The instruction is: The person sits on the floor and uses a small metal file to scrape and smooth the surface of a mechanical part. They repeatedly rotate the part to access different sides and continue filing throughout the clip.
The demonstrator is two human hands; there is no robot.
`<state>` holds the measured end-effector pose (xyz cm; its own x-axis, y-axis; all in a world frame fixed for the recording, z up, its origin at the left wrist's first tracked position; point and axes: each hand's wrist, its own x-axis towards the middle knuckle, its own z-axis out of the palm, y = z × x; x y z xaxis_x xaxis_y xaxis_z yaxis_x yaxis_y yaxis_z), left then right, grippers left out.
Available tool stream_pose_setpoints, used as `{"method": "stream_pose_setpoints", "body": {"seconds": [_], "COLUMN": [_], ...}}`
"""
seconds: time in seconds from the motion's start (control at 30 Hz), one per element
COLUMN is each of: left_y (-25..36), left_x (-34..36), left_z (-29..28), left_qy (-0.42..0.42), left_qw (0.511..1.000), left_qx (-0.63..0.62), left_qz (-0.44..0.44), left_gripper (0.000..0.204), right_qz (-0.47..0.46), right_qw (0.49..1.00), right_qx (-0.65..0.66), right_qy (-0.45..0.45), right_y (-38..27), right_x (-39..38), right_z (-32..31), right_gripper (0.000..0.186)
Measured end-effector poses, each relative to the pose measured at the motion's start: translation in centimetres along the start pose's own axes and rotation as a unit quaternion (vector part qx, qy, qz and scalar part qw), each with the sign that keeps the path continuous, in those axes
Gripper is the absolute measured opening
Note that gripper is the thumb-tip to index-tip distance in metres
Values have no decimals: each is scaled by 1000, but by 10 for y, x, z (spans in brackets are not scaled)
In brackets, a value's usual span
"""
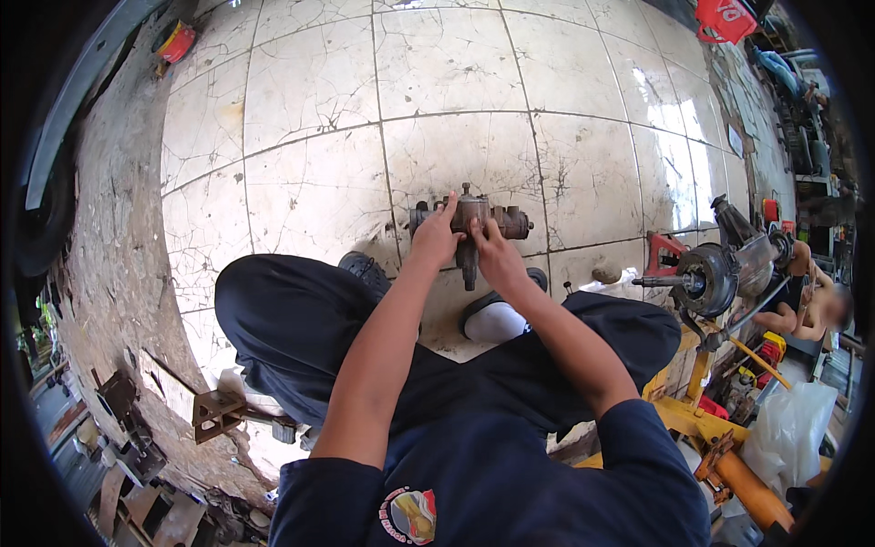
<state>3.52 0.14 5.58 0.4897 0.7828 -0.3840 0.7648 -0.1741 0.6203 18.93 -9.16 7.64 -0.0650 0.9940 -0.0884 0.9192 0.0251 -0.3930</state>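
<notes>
A greasy, brownish metal steering gearbox (512,222) lies crosswise on the tiled floor in front of my feet. Its splined shaft (469,269) points back toward me, and a bolt (466,188) stands up at its far side. My left hand (436,239) grips the left part of the body, index finger stretched along it and thumb near the middle. On the central housing, my right hand (497,257) presses its fingers from the right, closed against the metal. The undersides of both hands are hidden.
Cracked white tiles (447,64) surround the part. At the right stand a red jack stand (663,253), a large hub-and-axle assembly (715,278) and a yellow metal frame (693,415); another person (816,305) sits beyond. A red bucket (175,42) is at far left; scrap metal lies lower left.
</notes>
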Motion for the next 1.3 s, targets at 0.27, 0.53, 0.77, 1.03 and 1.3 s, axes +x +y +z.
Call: {"method": "stream_pose_setpoints", "body": {"seconds": [0.27, 0.53, 0.77, 1.03, 1.3], "left_y": [-6, -4, -1, -4, -6], "left_x": [2, 2, 8, 11, 12], "left_z": [-1, 0, -3, -5, -5], "left_qy": [15, 43, -17, -24, -39], "left_qw": [1000, 998, 999, 999, 999], "left_qx": [4, -1, 14, 17, 15], "left_qz": [14, 35, -37, -35, -34], "left_gripper": [99, 94, 93, 94, 87], "right_qz": [-7, 27, 22, -27, 11], "right_qw": [999, 1000, 999, 999, 996], "right_qx": [-32, -13, -28, -43, -68], "right_qy": [-37, -9, 8, -12, -59], "right_y": [-13, -12, 0, -4, -22], "right_x": [13, 29, 43, 34, 25], "right_z": [-17, -14, -15, -16, -21], "right_gripper": [53, 57, 55, 57, 60]}}
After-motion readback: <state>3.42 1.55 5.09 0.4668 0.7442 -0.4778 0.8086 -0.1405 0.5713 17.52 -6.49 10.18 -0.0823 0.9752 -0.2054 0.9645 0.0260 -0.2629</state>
